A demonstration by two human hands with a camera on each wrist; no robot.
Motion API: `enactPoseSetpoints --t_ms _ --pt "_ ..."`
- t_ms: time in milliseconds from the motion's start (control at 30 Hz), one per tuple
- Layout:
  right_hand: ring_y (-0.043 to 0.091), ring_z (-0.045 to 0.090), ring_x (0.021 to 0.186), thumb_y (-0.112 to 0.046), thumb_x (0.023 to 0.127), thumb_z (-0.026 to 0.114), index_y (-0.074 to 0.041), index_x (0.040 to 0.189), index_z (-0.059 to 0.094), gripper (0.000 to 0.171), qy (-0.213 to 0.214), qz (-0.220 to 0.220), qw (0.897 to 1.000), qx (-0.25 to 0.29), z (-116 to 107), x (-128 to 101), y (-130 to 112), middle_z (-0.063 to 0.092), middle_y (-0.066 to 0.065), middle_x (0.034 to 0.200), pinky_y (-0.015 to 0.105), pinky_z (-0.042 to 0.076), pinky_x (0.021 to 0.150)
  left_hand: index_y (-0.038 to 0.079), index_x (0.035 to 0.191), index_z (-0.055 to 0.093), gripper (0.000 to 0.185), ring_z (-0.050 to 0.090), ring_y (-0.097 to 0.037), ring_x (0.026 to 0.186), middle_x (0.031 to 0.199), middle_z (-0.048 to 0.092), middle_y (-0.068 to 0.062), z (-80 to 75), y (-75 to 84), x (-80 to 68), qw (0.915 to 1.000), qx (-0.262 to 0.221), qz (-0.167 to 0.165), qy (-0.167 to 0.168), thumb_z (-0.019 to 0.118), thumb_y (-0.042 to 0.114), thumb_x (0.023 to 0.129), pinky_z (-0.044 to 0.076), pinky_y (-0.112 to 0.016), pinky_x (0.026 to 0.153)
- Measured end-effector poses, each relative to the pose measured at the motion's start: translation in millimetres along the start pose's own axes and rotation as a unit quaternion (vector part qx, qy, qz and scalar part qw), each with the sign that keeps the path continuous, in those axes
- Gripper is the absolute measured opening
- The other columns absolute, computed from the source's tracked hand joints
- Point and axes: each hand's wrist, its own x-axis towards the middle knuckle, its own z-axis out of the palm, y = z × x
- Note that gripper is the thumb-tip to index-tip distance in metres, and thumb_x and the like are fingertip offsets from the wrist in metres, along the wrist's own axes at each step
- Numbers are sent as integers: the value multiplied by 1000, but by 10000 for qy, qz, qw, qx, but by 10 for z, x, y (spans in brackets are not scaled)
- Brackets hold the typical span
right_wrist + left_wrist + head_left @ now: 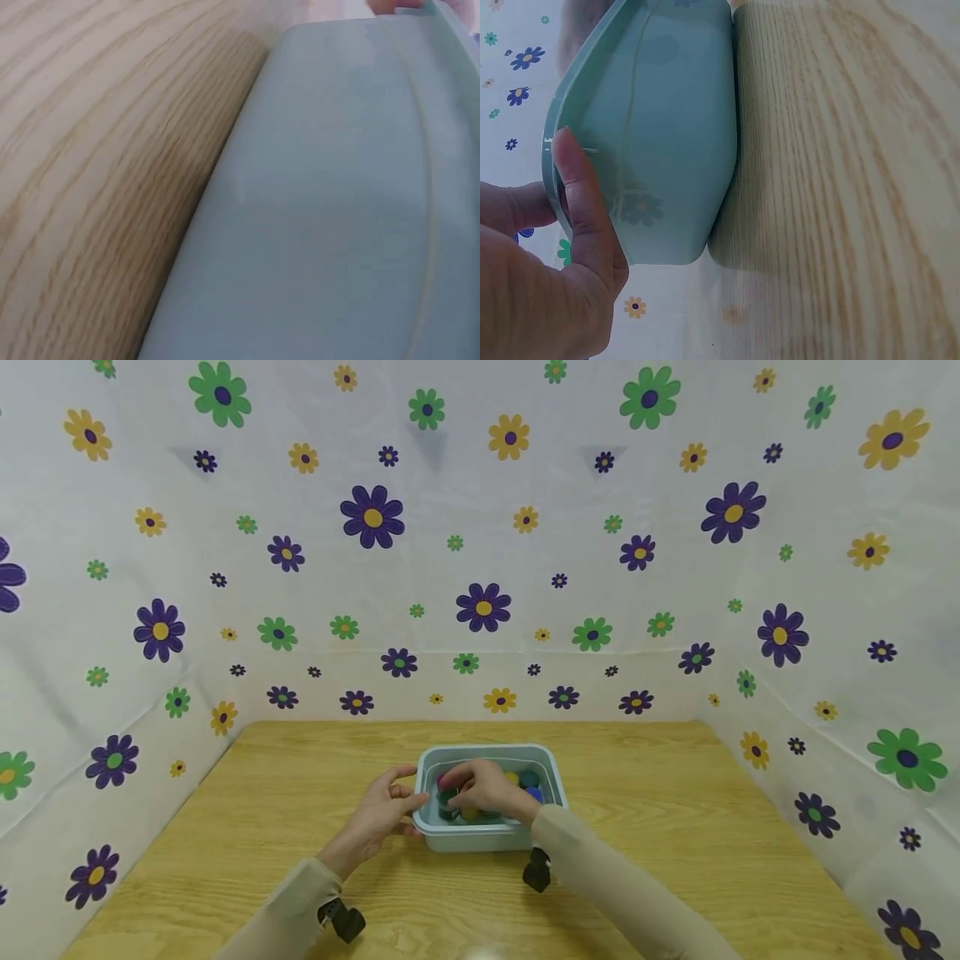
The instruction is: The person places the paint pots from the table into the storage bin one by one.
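Observation:
A pale blue-green plastic bin stands on the wooden table. My left hand grips its left rim, the thumb over the edge and the fingers against the outer wall; the left wrist view shows this hand on the rim. Reaching in from the right, my right hand has its curled thumb and fingers at a small dark green jar-like piece and appears to pinch it. In the right wrist view the bin's outer wall hides this hand.
Several small coloured pieces lie in the bin, among them a blue one, a dark teal one and a yellow one. Wood-grain tabletop surrounds the bin. A white flower-print sheet walls the back and sides.

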Motion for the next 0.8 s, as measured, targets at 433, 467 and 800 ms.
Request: enactPoseSetpoints --t_ms 433,467,800 --pt "34 56 96 -26 88 61 -6 115 60 34 199 266 9916 1247 -448 -285 19 60 6 110 44 50 78 8 131 40 53 59 -24 69 96 50 -16 -36 56 40 9942 989 434 -16 64 16 85 54 -45 57" --pt "36 54 98 -26 88 61 -5 116 60 35 209 290 9902 1349 -484 -304 26 59 8 111 44 50 80 7 132 40 51 59 -23 70 97 50 -17 -43 68 41 9931 1068 479 -19 63 17 86 54 -44 57" --pt "40 48 104 -27 87 61 -9 114 61 32 703 137 9802 1849 -736 -501 120 55 17 118 52 44 84 7 127 50 40 59 -23 82 107 58 -13 -133 130 92 9430 3028 1258 561 50 28 94 53 -34 62"
